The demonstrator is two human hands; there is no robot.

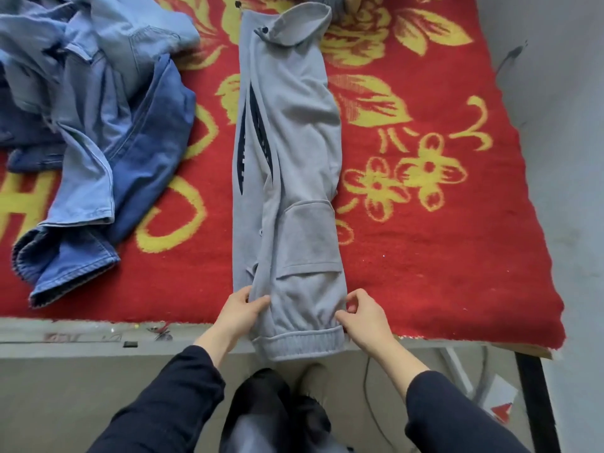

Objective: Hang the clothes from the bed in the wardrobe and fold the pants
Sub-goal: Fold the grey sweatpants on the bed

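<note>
Dark sleeves [183,387] reach up from the bottom of the frame as a person stands at the edge of a bed [65,338] spread with a red blanket [441,256] patterned in yellow flowers. The gray pants [294,178] lie lengthwise on the blanket with the legs stacked one on the other. The waistband [300,24] is at the far end, and the elastic cuff [300,341] hangs just over the near edge. The left hand [243,308] pinches the left side of the leg just above the cuff, its fingers [260,302] closed narrowly on a fold of cloth. The right hand [362,313] does the same on the right side, its fingers [354,297] curled and the thumb pressed into the gathered fabric. Neither hand holds anything else. A heap of denim clothes [98,109] lies well apart at left, not yet hung.

The step in hand appears to be the first fold of the pants. Done well, it likely means lifting the cuff end evenly with both grips level and carrying it toward the waistband so the side edges line up. The cargo pocket [310,237] would then need smoothing flat, since soft knit tends to bunch and slide.
</note>
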